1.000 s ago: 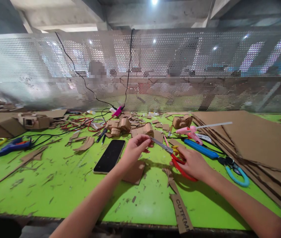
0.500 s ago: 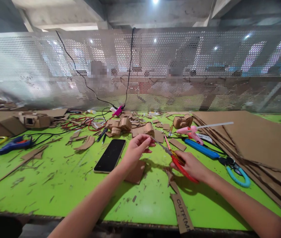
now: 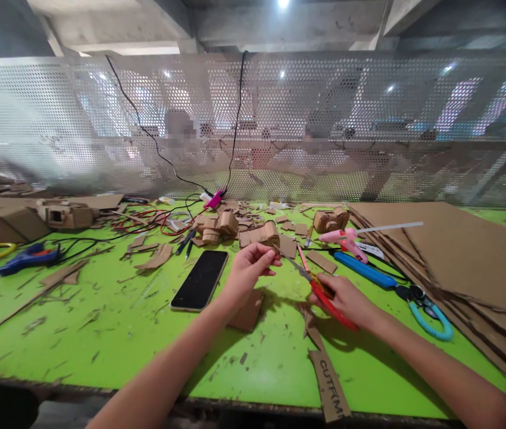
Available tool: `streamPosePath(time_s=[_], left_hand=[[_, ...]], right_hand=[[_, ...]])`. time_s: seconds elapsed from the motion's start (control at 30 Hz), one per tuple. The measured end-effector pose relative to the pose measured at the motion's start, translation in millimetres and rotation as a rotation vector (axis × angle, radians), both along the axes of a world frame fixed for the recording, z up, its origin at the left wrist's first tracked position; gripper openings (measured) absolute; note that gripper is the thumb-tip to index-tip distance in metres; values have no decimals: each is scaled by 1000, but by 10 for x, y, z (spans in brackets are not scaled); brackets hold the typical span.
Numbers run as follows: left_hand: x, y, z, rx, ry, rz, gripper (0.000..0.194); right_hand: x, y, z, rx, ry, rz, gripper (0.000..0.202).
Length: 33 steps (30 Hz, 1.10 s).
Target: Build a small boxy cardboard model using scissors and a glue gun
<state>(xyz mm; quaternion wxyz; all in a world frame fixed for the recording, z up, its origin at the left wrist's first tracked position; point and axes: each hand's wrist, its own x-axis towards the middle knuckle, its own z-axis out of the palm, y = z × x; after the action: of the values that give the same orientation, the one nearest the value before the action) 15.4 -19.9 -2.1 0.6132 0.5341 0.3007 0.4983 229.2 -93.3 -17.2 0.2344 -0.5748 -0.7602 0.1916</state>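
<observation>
My right hand (image 3: 346,301) grips scissors (image 3: 324,295) with red handles, their blades parted and pointing up and to the left. My left hand (image 3: 255,263) is closed in a pinch close to one blade's tip; whatever is between its fingertips is too small to make out. Under my left wrist lies a square cardboard piece (image 3: 249,313), partly hidden. Left of that wrist a black smartphone (image 3: 199,280) rests flat on the green table (image 3: 137,357). Below the scissors are a torn cardboard scrap (image 3: 310,325) and a printed cardboard strip (image 3: 330,384) reaching the front edge.
Small cardboard models (image 3: 217,226) and scraps spread along the back. To the right are a pink glue gun (image 3: 346,241), a blue-handled tool (image 3: 364,271), cutters with turquoise grips (image 3: 431,319) and stacked cardboard sheets (image 3: 458,250). A blue glue gun (image 3: 30,259) lies left. A perforated screen (image 3: 262,125) stands behind.
</observation>
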Motion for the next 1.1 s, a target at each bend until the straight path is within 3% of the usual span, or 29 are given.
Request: streamPosePath(time_s=[0.13,0.3,0.43,0.53,0.67,1.1], left_hand=[[-5,10,10,16,11,11,39],[-14,7,5,60,6,-18,36],[-21,-8,11,65,3,-39,35],[-24,-20,24,58,-5,-37,37],[-24,-37,40,63,39,-26,35],[-25,-54,87,138,137,10,30]], right_hand=[[15,-6,15,22,-30,1,31],[28,-36,13,225,-235,-72,36],[34,-51,17,310,-170,-94,34],[54,-51,44,338,-149,-128,34],[96,-42,71,371,-285,-175,37],[137,-18,52,430,-454,-164,40]])
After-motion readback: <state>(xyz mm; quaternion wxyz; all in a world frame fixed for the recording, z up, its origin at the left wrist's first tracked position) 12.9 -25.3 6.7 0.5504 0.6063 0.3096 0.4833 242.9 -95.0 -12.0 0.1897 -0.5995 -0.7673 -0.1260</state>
